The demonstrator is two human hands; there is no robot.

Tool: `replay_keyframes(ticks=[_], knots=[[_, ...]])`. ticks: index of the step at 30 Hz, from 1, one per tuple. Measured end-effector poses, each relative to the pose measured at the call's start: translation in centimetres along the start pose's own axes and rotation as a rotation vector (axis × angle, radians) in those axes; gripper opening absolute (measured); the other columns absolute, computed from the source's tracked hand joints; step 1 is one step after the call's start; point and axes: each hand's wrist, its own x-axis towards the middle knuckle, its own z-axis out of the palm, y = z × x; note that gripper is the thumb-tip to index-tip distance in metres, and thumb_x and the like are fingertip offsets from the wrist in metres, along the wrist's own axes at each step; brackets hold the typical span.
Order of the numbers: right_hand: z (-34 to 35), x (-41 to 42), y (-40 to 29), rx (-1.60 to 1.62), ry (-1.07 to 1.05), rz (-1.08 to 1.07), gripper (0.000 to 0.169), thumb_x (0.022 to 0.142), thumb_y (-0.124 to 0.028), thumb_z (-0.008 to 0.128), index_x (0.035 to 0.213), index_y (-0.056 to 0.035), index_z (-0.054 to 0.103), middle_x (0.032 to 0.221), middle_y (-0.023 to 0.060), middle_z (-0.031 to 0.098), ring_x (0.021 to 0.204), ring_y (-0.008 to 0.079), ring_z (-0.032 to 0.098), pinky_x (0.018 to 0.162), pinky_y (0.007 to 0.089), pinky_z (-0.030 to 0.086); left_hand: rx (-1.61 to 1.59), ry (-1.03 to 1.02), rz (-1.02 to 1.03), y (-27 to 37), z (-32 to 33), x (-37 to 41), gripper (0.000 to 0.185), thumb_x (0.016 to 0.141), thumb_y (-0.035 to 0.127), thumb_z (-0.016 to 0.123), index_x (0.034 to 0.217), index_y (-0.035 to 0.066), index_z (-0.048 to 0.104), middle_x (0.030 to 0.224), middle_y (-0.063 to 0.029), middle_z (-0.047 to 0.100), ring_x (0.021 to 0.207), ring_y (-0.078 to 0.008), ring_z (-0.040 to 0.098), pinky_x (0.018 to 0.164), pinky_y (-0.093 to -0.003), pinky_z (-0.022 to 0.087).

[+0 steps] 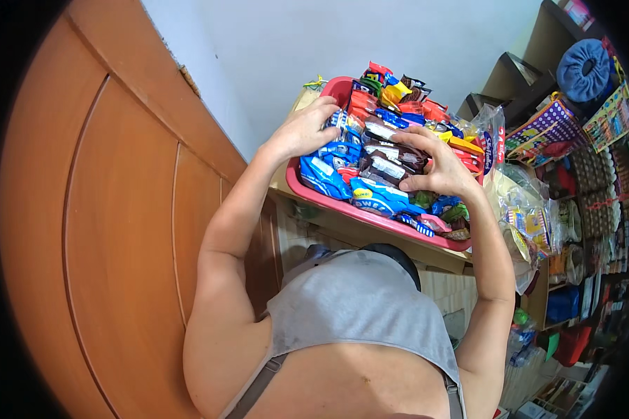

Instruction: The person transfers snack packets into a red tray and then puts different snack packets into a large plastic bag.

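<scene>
A red plastic basket [335, 206] full of wrapped snack packs stands in front of me on a table. My left hand [309, 125] lies at the basket's left side, its thumb and fingers around blue-and-white striped packs [338, 119]; whether it grips them I cannot tell. Over the middle right my right hand [440, 162] is spread, its fingertips at brown-wrapped snack packs [385, 166]. Large blue snack packs [380, 198] lie along the near edge. Red, yellow and dark packs [396, 94] are heaped at the back.
A wooden door [120, 209] stands at the left and a pale wall [346, 31] behind the basket. Clear plastic bags with packs [534, 225] lie to the right of the basket. Beyond them are a purple dotted bag [548, 125], a rolled blue fabric item [583, 70] and crowded shelves.
</scene>
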Motion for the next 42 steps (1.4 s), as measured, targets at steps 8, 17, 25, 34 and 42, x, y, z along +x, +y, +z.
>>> replay_keyframes(ticks=[8,17,25,34,42], knots=[[0.9,0.5,1.0,0.499,0.146,0.322,0.054,0.079,-0.018,0.07,0.127,-0.0032,0.051,0.119,0.0085,0.055,0.112,0.0158,0.049,0.099,0.0294,0.037,-0.115,-0.04,0.027,0.1,-0.2,0.4,0.061,0.084,0.037,0.06,0.126,-0.003,0.045,0.124,-0.0236,0.047,0.116,-0.0359,0.048,0.101,-0.039,0.038],[0.3,1.6,-0.1,0.425,0.163,0.396,0.034,0.076,0.001,0.065,0.109,0.0009,0.056,0.102,0.0049,0.059,0.092,0.0116,0.056,0.082,0.0265,0.047,0.13,-0.269,-0.09,-0.5,-0.1,2.1,0.067,0.089,0.048,0.051,0.134,0.0,0.039,0.133,-0.0215,0.043,0.127,-0.0332,0.04,0.108,-0.0456,0.027],[-2.7,4.6,-2.9,0.345,0.249,0.247,0.027,0.075,0.008,0.061,0.1,0.0019,0.062,0.085,0.0026,0.062,0.079,0.0081,0.056,0.073,0.0228,0.047,-0.733,0.188,-0.069,-3.8,-1.7,2.5,0.052,0.093,0.032,0.055,0.131,-0.002,0.045,0.127,-0.015,0.052,0.116,-0.0204,0.05,0.099,-0.0317,0.039],[1.5,17.5,-0.8,-0.762,0.065,-0.405,0.025,0.063,0.006,0.06,0.084,-0.0065,0.065,0.093,0.0089,0.062,0.095,0.0292,0.057,0.082,0.0397,0.047,-0.707,0.271,-0.098,-5.6,-1.4,4.8,0.046,0.084,0.003,0.057,0.129,0.004,0.05,0.118,-0.0131,0.056,0.111,-0.0196,0.052,0.094,-0.031,0.044],[3.3,17.0,2.0,-0.352,0.005,-0.399,0.037,0.065,0.005,0.063,0.101,-0.0038,0.064,0.104,0.0138,0.062,0.105,0.0327,0.056,0.089,0.0401,0.047,-0.757,0.026,-0.092,-7.8,0.8,5.6,0.061,0.073,-0.011,0.05,0.133,-0.005,0.041,0.126,-0.0145,0.053,0.112,-0.0229,0.053,0.093,-0.031,0.046]])
